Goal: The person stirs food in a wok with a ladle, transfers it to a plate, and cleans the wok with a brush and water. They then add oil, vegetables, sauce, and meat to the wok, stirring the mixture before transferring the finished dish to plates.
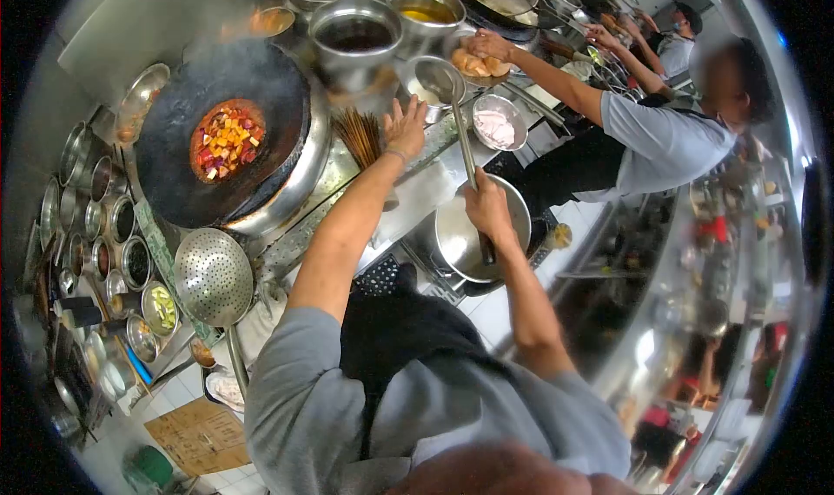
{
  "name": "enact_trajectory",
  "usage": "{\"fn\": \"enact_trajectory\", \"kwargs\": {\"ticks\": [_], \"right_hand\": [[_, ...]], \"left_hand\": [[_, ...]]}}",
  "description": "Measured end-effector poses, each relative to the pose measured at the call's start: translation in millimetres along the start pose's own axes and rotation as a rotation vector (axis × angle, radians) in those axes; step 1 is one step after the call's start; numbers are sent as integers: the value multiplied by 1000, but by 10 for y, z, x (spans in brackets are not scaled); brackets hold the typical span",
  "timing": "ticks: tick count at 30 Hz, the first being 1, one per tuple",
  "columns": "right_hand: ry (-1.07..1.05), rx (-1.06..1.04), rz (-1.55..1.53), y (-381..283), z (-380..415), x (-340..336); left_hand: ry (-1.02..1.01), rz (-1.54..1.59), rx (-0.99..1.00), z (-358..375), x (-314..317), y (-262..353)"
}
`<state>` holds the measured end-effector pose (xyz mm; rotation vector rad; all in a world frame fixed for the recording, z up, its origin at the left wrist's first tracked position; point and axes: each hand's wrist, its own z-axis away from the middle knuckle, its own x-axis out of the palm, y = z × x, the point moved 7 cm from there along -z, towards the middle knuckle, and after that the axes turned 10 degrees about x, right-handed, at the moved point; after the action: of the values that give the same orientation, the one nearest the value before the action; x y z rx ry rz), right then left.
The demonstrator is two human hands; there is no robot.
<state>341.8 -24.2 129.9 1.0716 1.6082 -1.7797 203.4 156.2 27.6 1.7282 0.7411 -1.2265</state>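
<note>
My right hand [488, 208] is closed round the handle of a long metal ladle [465, 135], whose bowl reaches forward beside the metal pots. My left hand [405, 130] is stretched forward, fingers apart and holding nothing, close to the ladle's bowl. Just left of it stands a bamboo wok brush [354, 135]. A large blackened wok [165, 161] on the left holds diced orange and dark red pieces in reddish sauce, with steam above. Below my right hand is a wide metal pot [519, 201].
A perforated strainer [214, 273] lies left of my arm. Pots of dark liquid [356, 33] and yellow oil [424, 10] stand ahead, near a bowl of pale pink food [495, 123]. A co-worker [656, 130] on the right reaches toward browned food [476, 63]. Several seasoning containers line the left.
</note>
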Motion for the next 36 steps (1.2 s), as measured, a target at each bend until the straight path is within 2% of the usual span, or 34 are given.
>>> {"fn": "enact_trajectory", "kwargs": {"ticks": [4, 8, 12, 16, 20, 24, 28, 32, 36], "right_hand": [[-25, 51, -12, 72, -98, 73], [-32, -53, -45, 93, -55, -59], [-43, -4, 7, 199, -138, 108], [-32, -134, -53, 167, -60, -20], [-53, 11, 19, 262, -157, 162], [-38, -174, -49, 277, -96, 8], [-7, 22, 43, 347, -174, 210], [-68, -144, -57, 335, -88, 43], [-17, 25, 34, 458, -192, 270]], "left_hand": [[35, -25, -3, 26, -15, 41], [64, -55, -8, 19, -28, 56], [52, -43, -26, 41, -42, 74], [81, -89, -15, 26, -8, 20], [39, -49, -31, 20, -1, 34], [25, -59, -29, 0, 7, 6], [2, -81, -21, 20, 35, 35], [3, -90, -24, -15, 28, 20], [-26, -85, -31, 9, 23, 51]]}}
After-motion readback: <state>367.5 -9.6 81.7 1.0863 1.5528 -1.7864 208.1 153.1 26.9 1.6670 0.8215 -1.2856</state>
